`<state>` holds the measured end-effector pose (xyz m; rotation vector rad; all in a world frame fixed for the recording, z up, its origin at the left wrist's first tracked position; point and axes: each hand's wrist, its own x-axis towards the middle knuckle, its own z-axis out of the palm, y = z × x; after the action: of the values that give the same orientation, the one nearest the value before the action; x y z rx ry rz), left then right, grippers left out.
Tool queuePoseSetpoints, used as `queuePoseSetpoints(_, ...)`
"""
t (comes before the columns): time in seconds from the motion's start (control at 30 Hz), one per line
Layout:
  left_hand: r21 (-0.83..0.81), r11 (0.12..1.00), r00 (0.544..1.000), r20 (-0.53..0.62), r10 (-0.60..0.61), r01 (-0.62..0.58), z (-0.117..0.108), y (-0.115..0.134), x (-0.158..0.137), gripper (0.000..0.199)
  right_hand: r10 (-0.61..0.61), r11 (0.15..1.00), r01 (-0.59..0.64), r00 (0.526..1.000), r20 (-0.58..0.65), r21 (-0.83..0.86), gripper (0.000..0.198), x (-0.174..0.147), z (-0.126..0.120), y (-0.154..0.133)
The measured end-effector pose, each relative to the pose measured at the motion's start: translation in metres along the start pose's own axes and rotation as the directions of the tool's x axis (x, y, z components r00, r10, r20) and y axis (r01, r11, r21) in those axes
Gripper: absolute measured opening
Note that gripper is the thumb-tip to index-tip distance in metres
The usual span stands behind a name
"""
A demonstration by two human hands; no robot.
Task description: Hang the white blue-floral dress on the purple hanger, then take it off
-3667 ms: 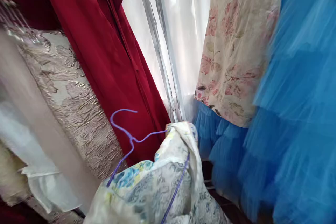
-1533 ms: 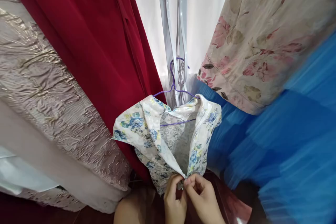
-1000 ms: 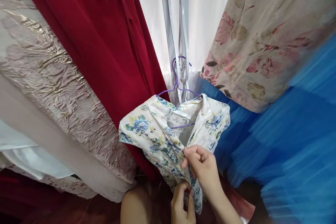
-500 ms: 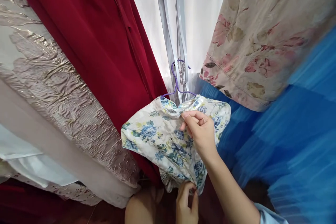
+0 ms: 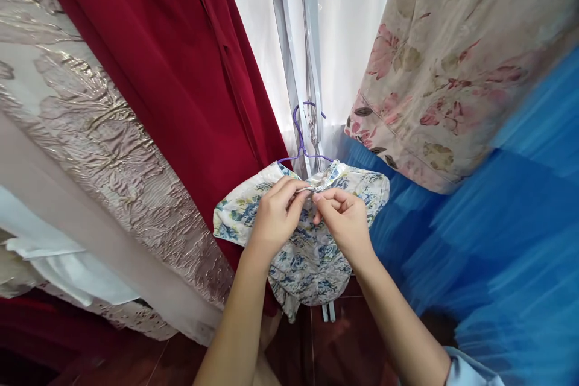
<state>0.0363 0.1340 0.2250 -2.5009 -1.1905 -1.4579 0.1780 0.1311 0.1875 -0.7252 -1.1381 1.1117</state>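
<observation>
A white blouse (image 5: 316, 265) with blue and yellow-green flowers hangs on a purple wire hanger (image 5: 301, 146). My left hand (image 5: 278, 211) pinches the left side of the blouse's neckline between thumb and fingers. Close beside it, my right hand (image 5: 341, 214) is closed at the middle front of the same neckline, its thumb and forefinger pressed together on the edge. The fingertips of both hands nearly meet there. Whatever small fastening may lie between them is too small to make out.
Silvery ribbons (image 5: 289, 30) hang behind the hanger, before white cloth. On the left are a dark red garment (image 5: 149, 60) and a textured metallic-pink fabric (image 5: 113, 132). A pink-flowered garment (image 5: 443, 72) and blue tulle (image 5: 452, 265) hang right. Below lies a reddish tiled floor (image 5: 335, 344).
My left hand has let go of the blouse's lower front and risen to its neckline. The hem now hangs loose. My right hand stays at the neckline.
</observation>
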Motion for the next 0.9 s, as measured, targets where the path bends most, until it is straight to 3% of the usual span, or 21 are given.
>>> queuePoseSetpoints(0.1, 0.003, 1.000, 0.996, -0.092, 0.022, -0.022, 0.001, 0.002, 0.001, 0.014, -0.015, 1.000, 0.015, 0.999, 0.029, -0.004, 0.028, 0.001, 0.000, 0.009)
queuePoseSetpoints(0.4, -0.203, 0.975, 0.946, -0.289, -0.148, 0.091, 0.012, 0.013, -0.003, 0.010, 0.056, 0.995, -0.051, 0.997, 0.055, -0.090, 0.023, -0.003, -0.001, 0.033)
queuePoseSetpoints(0.53, -0.252, 0.962, 0.822, -0.522, -0.227, 0.105, -0.007, 0.017, 0.009, 0.009, 0.165, 0.973, -0.148, 0.982, 0.090, -0.176, 0.026, -0.020, -0.013, 0.060)
queuePoseSetpoints(0.7, -0.349, 0.904, 0.781, -0.479, -0.399, 0.248, -0.064, -0.026, 0.005, 0.008, 0.311, 0.933, -0.290, 0.948, 0.073, -0.215, 0.027, -0.076, -0.045, 0.074)
queuePoseSetpoints(0.8, -0.476, 0.828, 0.680, -0.504, -0.533, 0.296, -0.099, -0.067, -0.014, 0.014, 0.380, 0.906, -0.342, 0.917, 0.123, -0.248, 0.024, -0.106, -0.051, 0.066)
queuePoseSetpoints(0.9, -0.617, 0.708, 0.537, -0.489, -0.687, 0.345, -0.111, -0.105, -0.044, 0.024, 0.413, 0.894, -0.357, 0.891, 0.190, -0.271, 0.021, -0.125, -0.043, 0.059)
